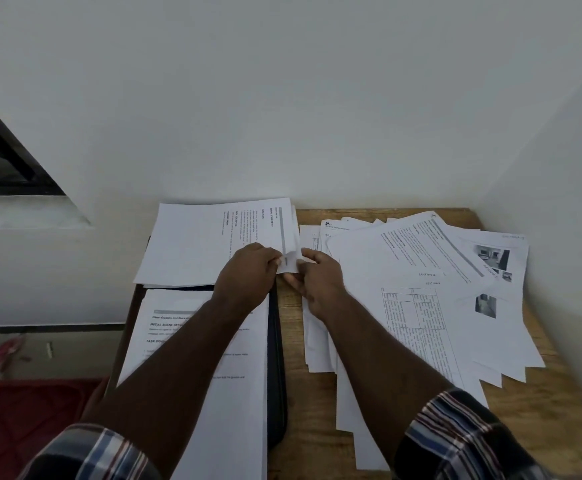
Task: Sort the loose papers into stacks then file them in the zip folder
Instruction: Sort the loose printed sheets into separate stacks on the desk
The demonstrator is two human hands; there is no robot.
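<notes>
left hand (pixel 248 271) + right hand (pixel 317 282): both pinching curled corner of far white printed paper stack (pixel 196 244) | black zip folder (pixel 277 375) mostly covered by stacks | loose sheets (pixel 438 289) fanned right; print illegible

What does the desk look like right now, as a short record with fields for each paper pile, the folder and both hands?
far stack: sheets lying sideways at the table's back left
near stack: on the dark zip folder
loose papers: fanned untidily over the right of the wooden table
left hand: pinching the far stack's near right corner
right hand: at the same corner, which is curled up
</notes>
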